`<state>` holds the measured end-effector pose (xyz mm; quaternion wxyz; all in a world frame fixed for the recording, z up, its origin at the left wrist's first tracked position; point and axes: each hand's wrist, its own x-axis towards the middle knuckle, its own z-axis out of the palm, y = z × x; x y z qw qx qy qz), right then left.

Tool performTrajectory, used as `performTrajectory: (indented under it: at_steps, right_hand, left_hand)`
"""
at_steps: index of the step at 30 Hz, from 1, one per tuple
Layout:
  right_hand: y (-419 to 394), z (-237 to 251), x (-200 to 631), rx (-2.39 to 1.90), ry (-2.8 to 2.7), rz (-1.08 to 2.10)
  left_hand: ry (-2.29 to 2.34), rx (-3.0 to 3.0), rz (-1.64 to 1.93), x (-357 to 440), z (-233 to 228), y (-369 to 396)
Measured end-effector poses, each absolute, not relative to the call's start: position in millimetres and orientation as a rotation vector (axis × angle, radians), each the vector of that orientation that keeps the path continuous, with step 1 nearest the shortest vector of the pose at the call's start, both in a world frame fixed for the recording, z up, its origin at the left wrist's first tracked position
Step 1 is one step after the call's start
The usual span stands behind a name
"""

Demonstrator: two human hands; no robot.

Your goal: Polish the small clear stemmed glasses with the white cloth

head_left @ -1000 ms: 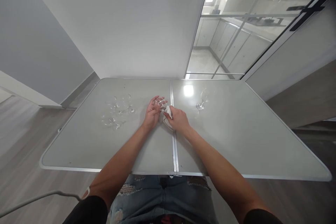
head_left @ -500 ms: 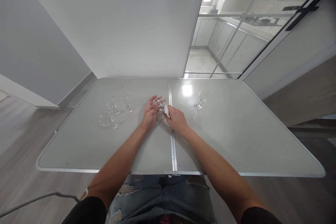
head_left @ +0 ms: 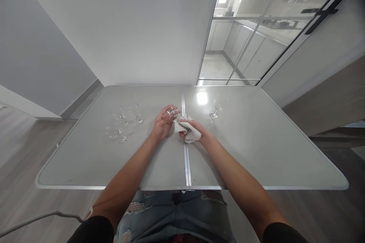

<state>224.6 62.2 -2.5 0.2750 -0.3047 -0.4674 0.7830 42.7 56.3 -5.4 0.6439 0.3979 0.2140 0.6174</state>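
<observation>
My left hand (head_left: 163, 122) is wrapped round the bowl of a clear wine glass (head_left: 173, 114), held tilted near the table's centre seam. A white cloth (head_left: 188, 130) is gripped in my right hand (head_left: 199, 127), pressed up to the stem end of that glass. Folds of the cloth hide the glass's foot and part of my right fingers. To the right, another stemmed wine glass (head_left: 213, 114) rests on the table, its bowl faint against the surface. Several more clear glasses (head_left: 125, 120) are grouped to the left of my left hand.
The pale folding table (head_left: 242, 152) has a metal seam (head_left: 186, 163) down its middle and a metal rim. A plain wall (head_left: 148, 38) rises behind it, with a glass-paned door (head_left: 236, 53) at the back right. A cable (head_left: 45, 214) runs to my left arm.
My right hand has turned, and the cloth, mostly hidden before, now spreads over the front of it. The left hand still holds the glass in nearly the same place.
</observation>
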Motion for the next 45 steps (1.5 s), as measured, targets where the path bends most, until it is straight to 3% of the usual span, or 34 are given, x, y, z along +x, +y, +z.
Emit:
performTrajectory:
  at_steps: [6, 8, 17, 22, 27, 34, 45]
  right_hand:
    - [55.0, 4.0, 215.2, -1.262, -1.948, 0.732]
    - [52.9, 4.3, 214.9, -1.292, -1.991, 0.53]
    - [57.6, 6.6, 221.4, -1.25, -1.039, 0.792]
    - [54.3, 9.3, 216.7, -1.181, -1.053, 0.903]
    - [52.8, 13.2, 216.7, -1.152, -1.07, 0.816]
    - [54.6, 8.6, 209.6, -1.016, -1.179, 1.197]
    - [35.1, 6.0, 206.9, -1.061, -1.416, 0.794]
  left_hand:
    - [0.595, 0.895, 1.528, 43.1, -15.6, 63.6]
    - [0.605, 0.899, 1.521, 43.5, -16.1, 64.0]
    - [0.592, 0.885, 1.567, 44.5, -12.9, 61.2]
    - [0.637, 0.875, 1.694, 40.5, -9.6, 63.1]
    - [0.664, 0.86, 1.771, 41.9, -11.3, 63.7]
    - [0.664, 0.89, 1.703, 48.2, -12.5, 60.5]
    - [0.678, 0.897, 1.757, 47.7, -7.9, 57.9]
